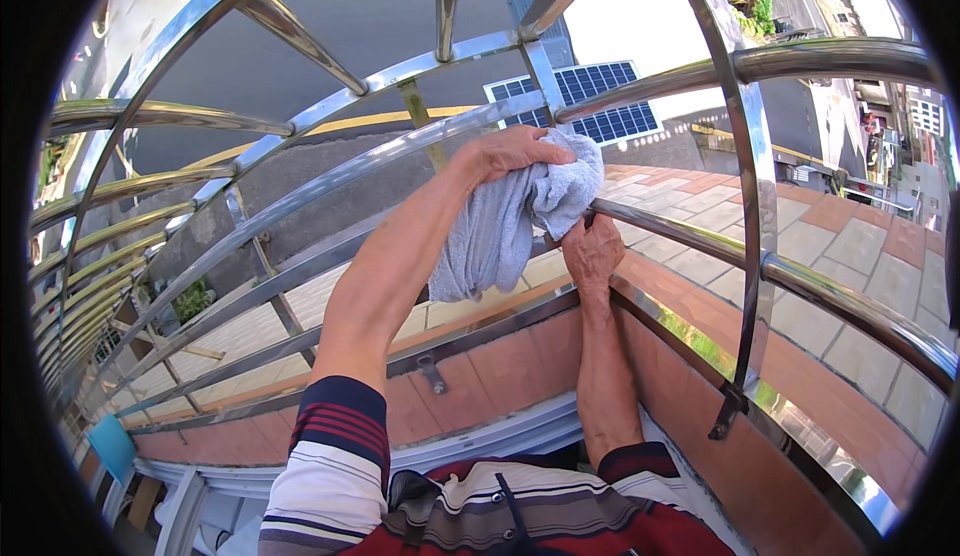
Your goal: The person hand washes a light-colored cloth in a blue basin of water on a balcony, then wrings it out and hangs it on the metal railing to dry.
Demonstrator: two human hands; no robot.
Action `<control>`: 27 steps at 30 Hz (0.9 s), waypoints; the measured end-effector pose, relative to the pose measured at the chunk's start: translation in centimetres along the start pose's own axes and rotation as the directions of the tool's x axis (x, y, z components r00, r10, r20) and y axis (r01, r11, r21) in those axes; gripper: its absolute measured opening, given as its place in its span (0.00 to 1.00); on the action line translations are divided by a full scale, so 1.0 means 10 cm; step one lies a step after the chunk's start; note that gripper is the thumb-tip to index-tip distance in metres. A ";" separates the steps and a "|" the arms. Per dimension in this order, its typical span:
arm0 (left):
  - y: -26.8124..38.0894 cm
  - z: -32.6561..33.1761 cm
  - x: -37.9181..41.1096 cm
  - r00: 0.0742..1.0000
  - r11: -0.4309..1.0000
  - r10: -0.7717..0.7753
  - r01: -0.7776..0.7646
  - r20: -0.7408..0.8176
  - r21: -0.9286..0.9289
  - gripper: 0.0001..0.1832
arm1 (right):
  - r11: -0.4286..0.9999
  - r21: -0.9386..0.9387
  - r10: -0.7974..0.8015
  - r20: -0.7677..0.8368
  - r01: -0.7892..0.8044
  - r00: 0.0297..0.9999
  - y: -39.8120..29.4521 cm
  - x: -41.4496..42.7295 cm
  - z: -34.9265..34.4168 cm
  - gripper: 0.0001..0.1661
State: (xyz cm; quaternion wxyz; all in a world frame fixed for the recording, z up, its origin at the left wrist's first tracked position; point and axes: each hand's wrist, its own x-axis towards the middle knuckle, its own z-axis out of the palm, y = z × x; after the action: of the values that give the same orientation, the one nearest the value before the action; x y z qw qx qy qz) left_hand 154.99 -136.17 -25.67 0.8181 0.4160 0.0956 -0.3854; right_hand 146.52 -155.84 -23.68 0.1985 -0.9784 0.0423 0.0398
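Observation:
A grey-blue terry cloth (499, 229) is draped over the corner of a stainless-steel window guard (536, 68). My left hand (517, 152) grips the cloth's upper part, with the thumb lying across a bunched fold. The rest of the cloth hangs down over the horizontal bars to the left. Just below the bunched end, my right hand (592, 247) is closed around the metal at the corner, close to a round rail (675, 232). Its fingertips are mostly hidden, as is the metal behind the cloth.
Steel bars curve around both sides. Beneath them runs a reddish tiled ledge (442, 383) with a bolted bracket (431, 374), beside a window track (487, 436). Outside and below are a solar panel (600, 102), a tiled wall (847, 256) and a road (322, 53). A turquoise object (112, 447) is at lower left.

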 end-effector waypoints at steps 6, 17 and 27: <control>0.10 0.14 -0.18 0.992 0.857 0.027 0.042 -0.126 0.514 0.20 | 0.998 0.067 -0.009 0.006 0.009 1.000 0.09 0.01 0.01 0.19; 0.00 0.35 -0.33 0.892 0.044 0.448 -0.079 0.051 0.996 0.17 | 0.997 0.075 0.013 0.027 -0.015 1.000 -0.03 -0.03 -0.04 0.19; -0.21 0.36 -0.62 0.674 -0.117 0.694 -0.242 0.253 0.963 0.16 | 0.994 0.103 -0.029 -0.020 0.031 0.999 -0.01 -0.02 -0.04 0.17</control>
State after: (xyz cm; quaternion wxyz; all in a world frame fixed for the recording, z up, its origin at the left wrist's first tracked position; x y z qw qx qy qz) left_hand 148.65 -136.17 -21.70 0.3776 0.9021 -0.1997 0.0610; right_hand 146.33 -155.86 -23.29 0.2487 -0.9677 0.0316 0.0256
